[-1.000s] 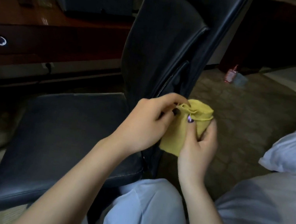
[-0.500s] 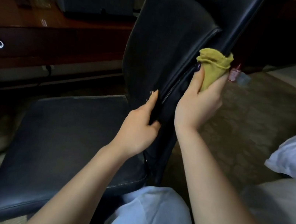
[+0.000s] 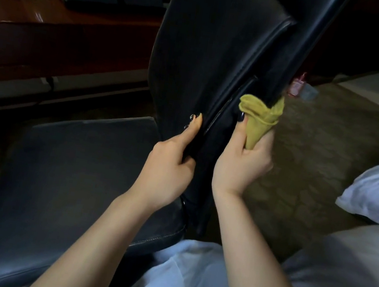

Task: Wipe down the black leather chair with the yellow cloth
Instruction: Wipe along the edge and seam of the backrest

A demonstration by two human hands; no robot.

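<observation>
Wiping the back edge of the black leather chair [image 3: 211,47]. Our right hand [image 3: 242,161] clutches the yellow cloth [image 3: 257,122] against it; left hand [image 3: 170,165] grips the edge. Next, we judge: firm stroke along it.

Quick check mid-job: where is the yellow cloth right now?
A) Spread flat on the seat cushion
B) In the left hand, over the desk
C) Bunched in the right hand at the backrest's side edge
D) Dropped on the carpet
C: the right hand grips the bunched yellow cloth against the side edge of the black leather chair backrest, while the left hand holds that backrest's edge lower down.
</observation>
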